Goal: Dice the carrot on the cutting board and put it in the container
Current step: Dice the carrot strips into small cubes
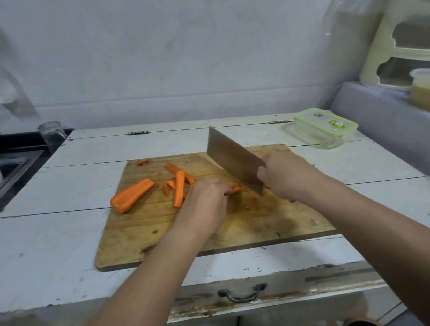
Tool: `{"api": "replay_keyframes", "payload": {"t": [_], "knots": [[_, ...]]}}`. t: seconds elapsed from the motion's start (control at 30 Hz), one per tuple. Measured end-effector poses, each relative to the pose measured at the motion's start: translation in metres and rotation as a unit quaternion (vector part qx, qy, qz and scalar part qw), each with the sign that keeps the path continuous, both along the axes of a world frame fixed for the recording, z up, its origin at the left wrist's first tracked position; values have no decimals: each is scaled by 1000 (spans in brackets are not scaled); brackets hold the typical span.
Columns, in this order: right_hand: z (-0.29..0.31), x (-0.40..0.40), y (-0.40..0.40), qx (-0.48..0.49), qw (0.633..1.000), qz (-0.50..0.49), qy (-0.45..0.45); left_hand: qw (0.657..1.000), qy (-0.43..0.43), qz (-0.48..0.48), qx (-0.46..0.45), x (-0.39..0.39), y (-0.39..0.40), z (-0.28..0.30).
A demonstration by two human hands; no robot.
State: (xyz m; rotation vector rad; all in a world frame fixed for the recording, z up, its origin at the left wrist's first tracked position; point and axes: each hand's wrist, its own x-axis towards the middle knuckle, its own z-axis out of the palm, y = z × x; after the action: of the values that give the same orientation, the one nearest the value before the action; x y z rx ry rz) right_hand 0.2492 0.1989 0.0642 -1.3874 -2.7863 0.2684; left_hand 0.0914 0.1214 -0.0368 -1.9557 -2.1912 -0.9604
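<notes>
Mid-dicing on the cutting board point(163, 237): left hand point(208, 204) pinching carrot strips point(234, 189), right hand point(286, 175) gripping cleaver point(232, 158); next, probably short crosswise chops, container point(323, 128) beyond board's far-right corner.

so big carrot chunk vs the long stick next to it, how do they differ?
The big carrot chunk is thick, with a rounded end; the long stick is thin and narrow. The chunk lies slanted across the cutting board, while the stick runs nearly front to back. Both are orange, untouched by either hand, lying on the board.
</notes>
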Motion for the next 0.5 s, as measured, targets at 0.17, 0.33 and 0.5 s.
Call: {"api": "replay_keyframes", "payload": {"t": [0.17,0.33,0.5], "knots": [[7,29,3,-11,997,-53,46,1000,15,12,-4,2,3,2],[7,29,-14,-10,999,-25,35,1000,21,19,-9,6,2,6],[-8,16,-19,-4,999,-32,6,999,31,23,-11,10,1,7]]}}
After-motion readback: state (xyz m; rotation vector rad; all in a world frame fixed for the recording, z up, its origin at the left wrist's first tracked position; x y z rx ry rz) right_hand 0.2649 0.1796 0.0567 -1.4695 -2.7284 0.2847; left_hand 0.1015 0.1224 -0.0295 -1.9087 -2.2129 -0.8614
